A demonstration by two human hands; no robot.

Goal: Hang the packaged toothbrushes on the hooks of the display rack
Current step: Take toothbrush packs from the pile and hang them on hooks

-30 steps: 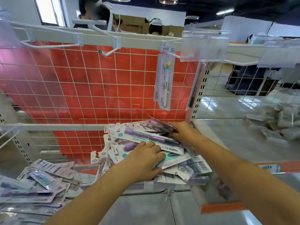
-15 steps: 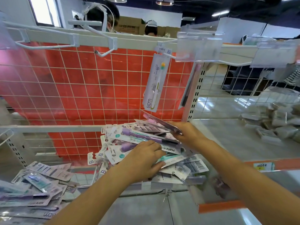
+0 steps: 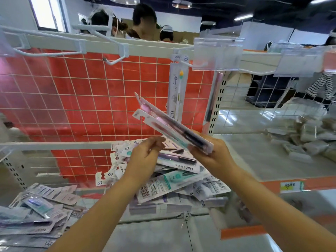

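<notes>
Packs picked up, not yet hung.
Right hand [image 3: 211, 157] grips 2 toothbrush packs [image 3: 169, 127] tilted above the pile [image 3: 172, 180]; left hand [image 3: 145, 157], fingers loosely curled, holds nothing; next, thread their holes onto a hook [image 3: 116, 60].

Glossy clear plastic toothbrush packs [image 3: 171, 128] with matt printed card backs, white painted metal wire grid [image 3: 91, 99], white coated metal hooks [image 3: 116, 51], shiny transparent plastic label holder [image 3: 217, 53], smooth pale shelf [image 3: 263, 160], glossy red sheet [image 3: 60, 84] behind the grid
</notes>
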